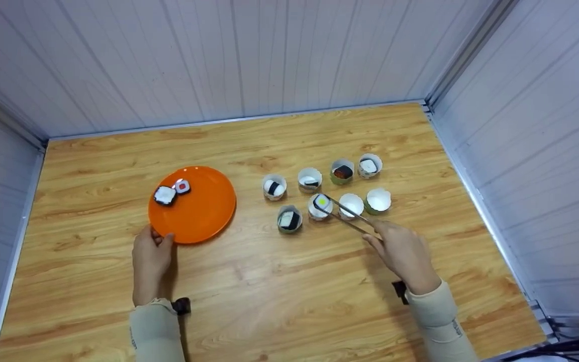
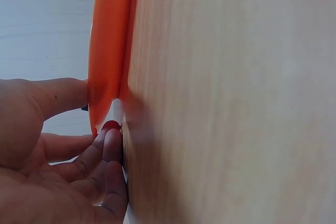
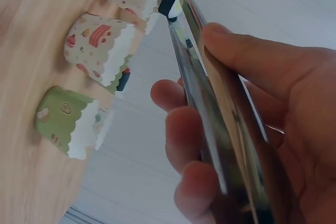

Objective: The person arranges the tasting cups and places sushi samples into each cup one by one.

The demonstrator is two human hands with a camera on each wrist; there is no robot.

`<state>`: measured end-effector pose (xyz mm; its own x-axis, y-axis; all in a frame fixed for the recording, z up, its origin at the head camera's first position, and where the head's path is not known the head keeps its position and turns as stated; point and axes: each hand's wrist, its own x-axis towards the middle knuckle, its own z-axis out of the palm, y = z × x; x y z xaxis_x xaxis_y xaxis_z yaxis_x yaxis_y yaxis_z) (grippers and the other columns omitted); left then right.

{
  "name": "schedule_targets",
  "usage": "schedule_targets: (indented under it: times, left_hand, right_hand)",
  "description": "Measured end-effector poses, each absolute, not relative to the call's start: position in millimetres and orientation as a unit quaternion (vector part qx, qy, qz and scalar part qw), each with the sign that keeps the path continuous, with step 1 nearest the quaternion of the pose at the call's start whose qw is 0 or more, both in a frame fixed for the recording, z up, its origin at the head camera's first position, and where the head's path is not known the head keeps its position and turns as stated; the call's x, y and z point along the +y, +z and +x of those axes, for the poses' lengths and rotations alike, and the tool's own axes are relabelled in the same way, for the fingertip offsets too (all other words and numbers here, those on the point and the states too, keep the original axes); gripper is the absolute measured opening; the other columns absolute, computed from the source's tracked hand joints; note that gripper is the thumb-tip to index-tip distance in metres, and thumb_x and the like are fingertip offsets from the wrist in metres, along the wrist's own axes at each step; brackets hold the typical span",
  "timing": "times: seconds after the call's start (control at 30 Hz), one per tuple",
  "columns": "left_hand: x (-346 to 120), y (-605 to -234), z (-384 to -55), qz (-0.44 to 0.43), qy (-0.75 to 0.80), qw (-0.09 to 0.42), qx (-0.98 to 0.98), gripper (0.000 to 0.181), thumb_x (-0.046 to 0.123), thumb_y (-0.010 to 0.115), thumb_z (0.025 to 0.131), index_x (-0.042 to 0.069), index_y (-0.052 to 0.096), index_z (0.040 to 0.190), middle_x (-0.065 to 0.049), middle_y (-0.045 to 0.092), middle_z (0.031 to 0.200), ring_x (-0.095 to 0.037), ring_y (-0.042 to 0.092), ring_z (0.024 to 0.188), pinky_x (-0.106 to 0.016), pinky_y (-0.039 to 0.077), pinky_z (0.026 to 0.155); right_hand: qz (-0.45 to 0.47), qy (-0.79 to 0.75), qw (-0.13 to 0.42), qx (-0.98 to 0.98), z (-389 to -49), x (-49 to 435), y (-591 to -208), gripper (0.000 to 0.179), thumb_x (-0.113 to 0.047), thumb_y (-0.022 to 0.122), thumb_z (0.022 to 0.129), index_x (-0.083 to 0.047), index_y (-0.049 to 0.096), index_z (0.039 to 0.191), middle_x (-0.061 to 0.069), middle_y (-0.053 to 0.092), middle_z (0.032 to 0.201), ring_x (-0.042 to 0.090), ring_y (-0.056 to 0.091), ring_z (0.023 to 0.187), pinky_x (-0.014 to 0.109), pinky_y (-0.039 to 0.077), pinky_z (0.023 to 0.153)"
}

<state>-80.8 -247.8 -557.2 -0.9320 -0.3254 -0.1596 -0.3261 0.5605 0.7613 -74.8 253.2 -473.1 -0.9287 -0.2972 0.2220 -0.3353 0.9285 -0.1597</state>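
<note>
My left hand (image 1: 153, 256) pinches the near-left rim of an orange plate (image 1: 196, 216), some fingers below the rim. On the plate lie a toy sushi roll with a white top (image 1: 165, 195) and a smaller roll with a red centre (image 1: 182, 186). Metal tongs (image 3: 210, 98) are gripped in my right hand (image 1: 404, 254), thumb on one arm and fingers on the other. Between the tong tips is a sushi roll with a yellow centre (image 1: 322, 202), over a white paper cup (image 1: 319, 216) in the front row. Whether it touches the cup I cannot tell.
Several paper cups stand in two rows. Sushi pieces sit in the front-left cup (image 1: 289, 229) and in the back cups, such as the far-right one (image 1: 370, 173). Two front-right cups (image 1: 351, 211) show bare white insides. White panel walls (image 1: 199, 60) border the wooden table (image 1: 249, 311).
</note>
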Motion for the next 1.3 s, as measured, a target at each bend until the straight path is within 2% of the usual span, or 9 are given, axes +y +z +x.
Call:
schedule_targets:
  times: [0.2, 0.37, 0.53, 0.63, 0.87, 1.0, 1.1, 1.23, 1.3]
  left_hand:
    - [-247, -556, -82, -0.197, 0.436, 0.006, 0.878, 0.024, 0.015, 0.057, 0.100, -0.004, 0.054, 0.114, -0.016, 0.055, 0.104, -0.029, 0.052, 0.092, -0.038, 0.041, 0.077]
    - [-247, -556, -83, -0.202, 0.441, 0.020, 0.874, 0.030, 0.016, 0.056, 0.101, -0.005, 0.052, 0.122, -0.019, 0.054, 0.111, -0.031, 0.052, 0.099, -0.041, 0.042, 0.083]
    - [-247, -555, -83, -0.203, 0.441, 0.030, 0.873, 0.030, 0.020, 0.054, 0.103, -0.003, 0.051, 0.121, -0.016, 0.051, 0.108, -0.029, 0.050, 0.095, -0.040, 0.041, 0.078]
    - [-247, -555, -83, -0.199, 0.439, 0.026, 0.876, 0.028, 0.020, 0.054, 0.103, -0.003, 0.051, 0.119, -0.016, 0.050, 0.105, -0.029, 0.049, 0.093, -0.039, 0.040, 0.077]
    - [-247, -556, -83, -0.197, 0.438, 0.022, 0.877, 0.026, 0.017, 0.055, 0.102, -0.004, 0.052, 0.118, -0.016, 0.052, 0.104, -0.029, 0.050, 0.092, -0.039, 0.041, 0.077]
    - [-248, -556, -83, -0.199, 0.440, 0.028, 0.875, 0.025, 0.017, 0.054, 0.102, -0.003, 0.051, 0.117, -0.015, 0.050, 0.101, -0.028, 0.049, 0.090, -0.038, 0.039, 0.075]
    - [-249, -557, -82, -0.196, 0.439, 0.022, 0.877, 0.024, 0.016, 0.055, 0.102, -0.004, 0.052, 0.114, -0.015, 0.051, 0.099, -0.028, 0.049, 0.089, -0.037, 0.039, 0.074]
    - [-248, -557, -82, -0.190, 0.440, 0.012, 0.878, 0.023, 0.016, 0.057, 0.101, -0.004, 0.055, 0.114, -0.015, 0.055, 0.100, -0.027, 0.052, 0.089, -0.036, 0.041, 0.074]
    - [-248, -557, -82, -0.191, 0.441, 0.010, 0.877, 0.025, 0.016, 0.057, 0.101, -0.004, 0.056, 0.115, -0.017, 0.057, 0.103, -0.028, 0.054, 0.091, -0.037, 0.043, 0.076]
  right_hand:
    - [0.152, 0.087, 0.066, -0.982, -80, 253, -476, 0.032, -0.031, 0.078, 0.089, -0.013, 0.073, 0.114, 0.006, 0.069, 0.080, 0.027, 0.061, 0.057, 0.041, 0.044, 0.044]
    - [0.146, 0.083, 0.044, -0.985, -83, 251, -476, 0.033, -0.032, 0.076, 0.090, -0.015, 0.073, 0.118, 0.005, 0.070, 0.082, 0.022, 0.058, 0.055, 0.038, 0.041, 0.042]
    - [0.142, 0.084, 0.034, -0.986, -85, 250, -474, 0.033, -0.032, 0.076, 0.091, -0.015, 0.073, 0.119, 0.004, 0.067, 0.078, 0.018, 0.050, 0.052, 0.034, 0.035, 0.040]
    - [0.142, 0.085, 0.029, -0.986, -85, 249, -472, 0.033, -0.033, 0.075, 0.091, -0.014, 0.073, 0.119, 0.003, 0.065, 0.075, 0.019, 0.052, 0.053, 0.035, 0.037, 0.041]
    - [0.158, 0.108, 0.048, -0.980, -87, 243, -469, 0.041, -0.035, 0.073, 0.092, -0.012, 0.069, 0.126, 0.008, 0.072, 0.088, 0.028, 0.064, 0.061, 0.041, 0.045, 0.045]
    - [0.197, 0.121, 0.065, -0.971, -96, 228, -467, 0.043, -0.036, 0.072, 0.093, -0.008, 0.067, 0.125, 0.010, 0.073, 0.102, 0.029, 0.069, 0.077, 0.045, 0.053, 0.057]
    - [0.228, 0.125, 0.067, -0.963, -108, 208, -466, 0.044, -0.038, 0.070, 0.094, -0.008, 0.066, 0.127, 0.008, 0.072, 0.103, 0.026, 0.069, 0.083, 0.044, 0.054, 0.064]
    - [0.254, 0.125, 0.051, -0.958, -124, 172, -464, 0.048, -0.042, 0.068, 0.094, -0.011, 0.065, 0.131, 0.006, 0.072, 0.105, 0.025, 0.069, 0.083, 0.042, 0.054, 0.065]
    - [0.267, 0.129, 0.036, -0.954, -131, 150, -464, 0.048, -0.042, 0.068, 0.095, -0.013, 0.064, 0.133, 0.007, 0.072, 0.112, 0.026, 0.069, 0.089, 0.043, 0.055, 0.068]
